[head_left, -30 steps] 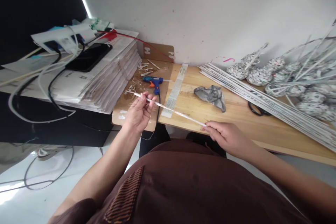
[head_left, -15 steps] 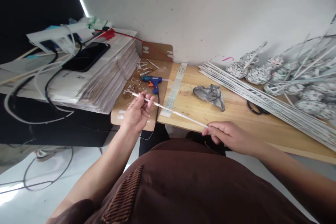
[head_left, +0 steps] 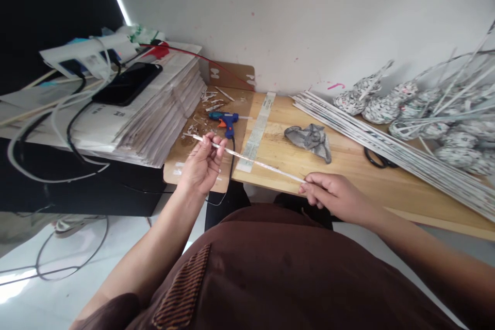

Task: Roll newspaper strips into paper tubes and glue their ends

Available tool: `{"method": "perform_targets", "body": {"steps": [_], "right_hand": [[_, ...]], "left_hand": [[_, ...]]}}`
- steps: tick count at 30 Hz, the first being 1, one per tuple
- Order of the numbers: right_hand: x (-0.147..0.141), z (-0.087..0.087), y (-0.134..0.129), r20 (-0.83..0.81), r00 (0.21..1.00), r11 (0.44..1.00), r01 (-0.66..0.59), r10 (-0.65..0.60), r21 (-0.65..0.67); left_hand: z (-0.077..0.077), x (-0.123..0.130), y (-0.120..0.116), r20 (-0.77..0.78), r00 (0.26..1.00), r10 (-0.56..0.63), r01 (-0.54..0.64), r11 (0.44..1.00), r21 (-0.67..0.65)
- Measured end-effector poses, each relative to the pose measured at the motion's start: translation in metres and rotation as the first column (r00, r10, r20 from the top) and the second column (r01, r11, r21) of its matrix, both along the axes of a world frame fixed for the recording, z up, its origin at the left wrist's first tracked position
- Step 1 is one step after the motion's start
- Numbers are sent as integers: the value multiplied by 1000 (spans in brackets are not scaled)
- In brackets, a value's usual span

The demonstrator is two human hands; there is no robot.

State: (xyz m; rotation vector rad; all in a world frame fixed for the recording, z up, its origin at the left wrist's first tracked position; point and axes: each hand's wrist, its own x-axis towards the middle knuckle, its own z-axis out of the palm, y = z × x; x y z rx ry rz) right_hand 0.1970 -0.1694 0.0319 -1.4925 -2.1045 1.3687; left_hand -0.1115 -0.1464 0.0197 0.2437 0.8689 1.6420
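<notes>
While the left hand (head_left: 201, 167), palm upturned, pinched a thin rolled-paper tube (head_left: 263, 165) near one tip, the right hand (head_left: 328, 193) gripped its other end between thumb and fingers. I saw the slender, whitish tube slant, nearly straight, on the near side of the blue plastic glue gun (head_left: 228, 121). Right of that gun lay a crumpled gray cloth (head_left: 309, 140); farther right were long, rigid paper rods (head_left: 386, 147) and bulbous woven-paper forms (head_left: 381, 109). Curled paper scraps (head_left: 214, 108) littered the brown board (head_left: 240, 103) beneath it, and left of it rose a ragged-edged paper stack (head_left: 154, 131).
</notes>
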Motion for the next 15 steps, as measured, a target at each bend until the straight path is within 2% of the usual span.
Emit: {"method": "perform_targets", "body": {"steps": [3,5,11,15], "right_hand": [[-3,0,2,-88,989,958,-137,118,-253],[-5,1,2,-116,982,920,-183,151,-346],[-7,-2,3,-108,993,964,-76,49,-254],[-6,0,8,-121,986,942,-147,115,-302]], "left_hand": [[1,-1,-2,-9,1000,-28,28,1000,12],[1,-2,-2,-16,999,-29,30,999,34],[-1,-2,-3,-47,998,-40,43,998,54],[-3,-2,-4,-59,996,-63,67,995,70]]}}
